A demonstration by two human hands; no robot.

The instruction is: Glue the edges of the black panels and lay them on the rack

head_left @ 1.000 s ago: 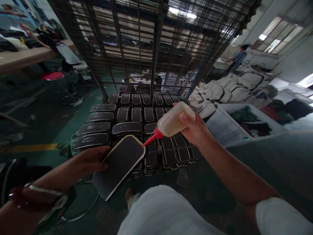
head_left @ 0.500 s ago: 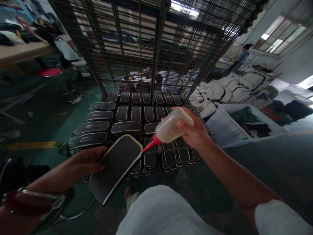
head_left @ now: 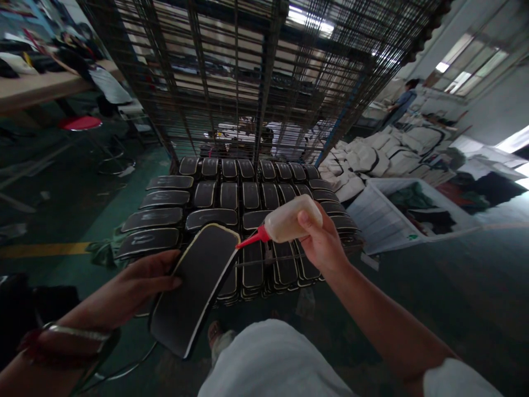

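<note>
Over on the near left, the left hand (head_left: 128,290) pinches a dark panel (head_left: 194,292) by its edge; to its right, the right hand (head_left: 324,242) grips a bottle (head_left: 287,220), red nozzle (head_left: 251,240) at the panel's far right corner. Stacked panels (head_left: 250,196) lie beyond.

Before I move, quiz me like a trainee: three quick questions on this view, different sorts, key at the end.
1. Which hand holds the squeeze bottle: A) left, B) right, C) neither?
2. True or false: the red nozzle has its tip at the edge of the dark panel.
3. Open question: the left hand grips the dark panel; what lies in rows beyond it?

Key:
1. B: the right hand.
2. True.
3. Stacked pale-rimmed panels.
</note>
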